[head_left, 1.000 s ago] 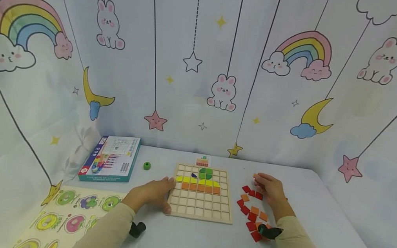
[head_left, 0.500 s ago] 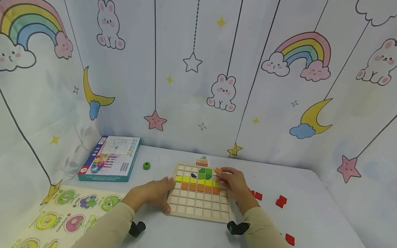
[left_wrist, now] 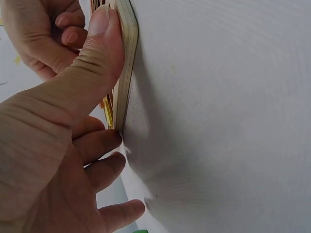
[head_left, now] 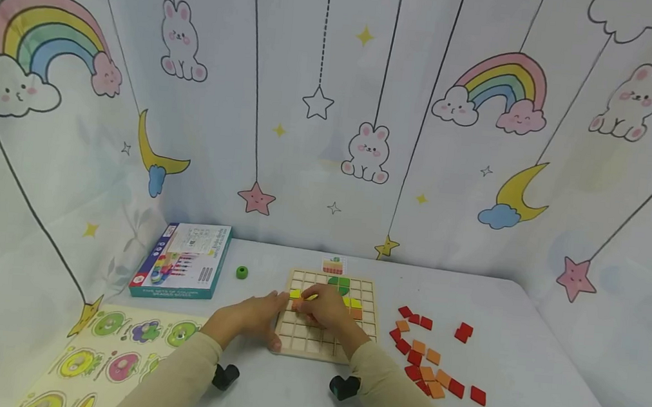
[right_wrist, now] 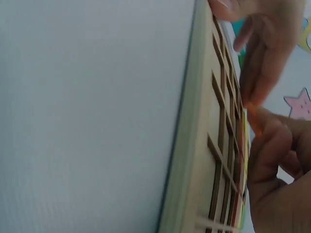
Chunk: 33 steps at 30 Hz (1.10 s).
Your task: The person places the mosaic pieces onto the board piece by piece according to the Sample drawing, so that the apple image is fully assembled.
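1. Left hand (head_left: 253,318), fingers spread, rests against the left edge of the grid board (head_left: 299,330), which lies mid-table
2. Right hand (head_left: 327,308) pinches what looks like an orange tile (head_left: 296,305), partly hidden, at the board's left side
3. Loose tiles (head_left: 414,358) lie to the right

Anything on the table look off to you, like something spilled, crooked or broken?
Nothing looks spilled or broken. One mild oddity: a lone green bead sits between the box and the grid board, unlike the flat tiles. The red and orange tiles lie loosely strewn, some overlapping.
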Motion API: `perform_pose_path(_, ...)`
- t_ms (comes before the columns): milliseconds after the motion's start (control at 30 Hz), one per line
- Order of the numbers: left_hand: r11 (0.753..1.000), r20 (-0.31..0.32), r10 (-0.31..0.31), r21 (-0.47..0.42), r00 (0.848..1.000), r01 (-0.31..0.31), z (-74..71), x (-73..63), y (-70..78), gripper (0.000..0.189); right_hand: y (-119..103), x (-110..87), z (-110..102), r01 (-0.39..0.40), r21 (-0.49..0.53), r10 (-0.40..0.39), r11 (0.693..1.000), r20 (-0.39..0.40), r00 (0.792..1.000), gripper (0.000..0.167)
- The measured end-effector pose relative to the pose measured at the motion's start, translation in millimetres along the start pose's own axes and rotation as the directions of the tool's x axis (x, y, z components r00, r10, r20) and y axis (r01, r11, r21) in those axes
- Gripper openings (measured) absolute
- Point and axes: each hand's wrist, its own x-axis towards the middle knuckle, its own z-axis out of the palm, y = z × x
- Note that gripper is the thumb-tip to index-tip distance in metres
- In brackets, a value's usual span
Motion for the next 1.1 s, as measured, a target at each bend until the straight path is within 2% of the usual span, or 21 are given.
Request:
perform_pose_path(67, 1.000, -0.001, 0.004, -0.007, 1.000, -0.004, 0.7, -0.5, 0.4, 0.115, -3, 0.0, 7, 0.037, -0.151, -0.044, 0.988, -0.044, 0.998, 0.021)
perform_pose_path(167, 1.000, -0.010, 0.009, -0.016, 1.000, -0.009, -0.2, -0.8, 0.7, 0.112, -5, 2.2, 14, 0.062, -0.330, -0.095, 0.942, -0.083, 0.992, 0.023)
perform_pose_path(267, 0.999, -0.011, 0.024, -0.021, 1.000, -0.024, -0.8, -0.2, 0.8, 0.107, -5, 2.8, 14, 0.063, -0.414, -0.114, 0.908, -0.099, 0.989, 0.029)
perform_pose_path(333, 0.999, -0.009, 0.033, -0.008, 0.999, -0.033, -0.9, 0.5, 0.9, 0.104, -3, 1.6, 9, 0.063, -0.427, -0.118, 0.902, -0.103, 0.988, 0.031)
perform_pose_path(433, 0.999, 0.001, 0.035, 0.010, 0.999, -0.035, -0.7, 1.0, 2.0, 0.100, 2, -3.8, -10, 0.074, -0.393, -0.129, 0.916, -0.116, 0.985, 0.031)
perform_pose_path(500, 1.000, 0.008, 0.025, 0.011, 1.000, -0.025, -0.4, 0.5, 3.4, 0.099, 9, -9.2, -28, 0.078, -0.337, -0.129, 0.938, -0.132, 0.983, 0.030)
perform_pose_path(600, 1.000, 0.014, 0.015, 0.004, 1.000, -0.015, 0.1, -1.1, 5.8, 0.100, 20, -20.4, -61, 0.035, -0.247, -0.082, 0.968, -0.182, 0.980, 0.029)
perform_pose_path(700, 1.000, 0.012, 0.013, 0.007, 1.000, -0.013, 0.8, -2.2, 8.0, 0.100, 32, -35.1, -98, -0.031, -0.167, -0.011, 0.985, -0.243, 0.970, 0.032)
perform_pose_path(800, 1.000, 0.012, 0.014, 0.014, 1.000, -0.014, 0.6, -2.5, 8.3, 0.099, 44, -51.4, -134, -0.091, -0.088, 0.064, 0.992, -0.273, 0.960, 0.036)
perform_pose_path(900, 1.000, 0.013, 0.008, 0.016, 1.000, -0.008, 0.3, -2.7, 7.7, 0.098, 55, -66.8, -163, -0.122, -0.047, 0.104, 0.991, -0.279, 0.954, 0.039)
perform_pose_path(1000, 1.000, 0.010, 0.007, 0.021, 1.000, -0.007, 1.1, -1.9, 6.1, 0.099, 68, -78.4, -180, -0.152, -0.036, 0.135, 0.988, -0.287, 0.948, 0.039)
perform_pose_path(1100, 1.000, 0.013, 0.008, 0.019, 1.000, -0.009, 2.6, -0.7, 5.1, 0.099, 80, -86.9, -186, -0.187, -0.017, 0.176, 0.982, -0.264, 0.948, 0.037)
